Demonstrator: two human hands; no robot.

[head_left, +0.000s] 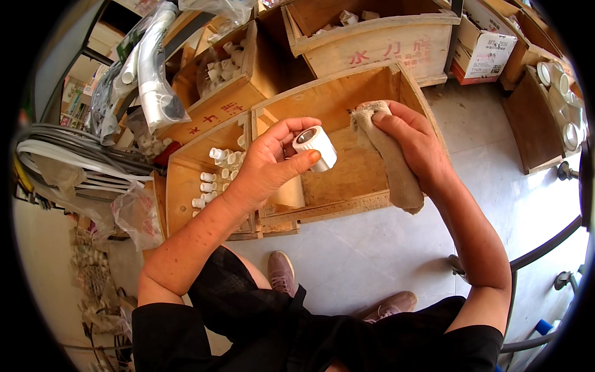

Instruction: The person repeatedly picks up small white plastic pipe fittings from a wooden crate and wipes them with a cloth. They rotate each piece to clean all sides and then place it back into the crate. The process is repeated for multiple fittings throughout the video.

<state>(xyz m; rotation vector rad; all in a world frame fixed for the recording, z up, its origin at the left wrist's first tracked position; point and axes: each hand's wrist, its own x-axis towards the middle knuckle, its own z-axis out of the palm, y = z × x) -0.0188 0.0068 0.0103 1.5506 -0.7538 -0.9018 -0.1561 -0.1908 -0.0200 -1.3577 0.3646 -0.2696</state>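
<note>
Between the thumb and fingers of my left hand is a white ribbed plastic pipe fitting, tilted, with a metal-lined opening facing up. My right hand is closed on a beige cloth that hangs down from the fingers. Both hands are above a wooden crate with a divider; the cloth and the fitting are apart. In the crate's left compartment several white pipe fittings stand in rows, partly hidden by my left forearm.
Behind stand more wooden boxes of fittings. Bagged white pipes and coiled hoses lie at the left. At the right are a carton, a wooden box with white pipe pieces, and a black curved metal frame.
</note>
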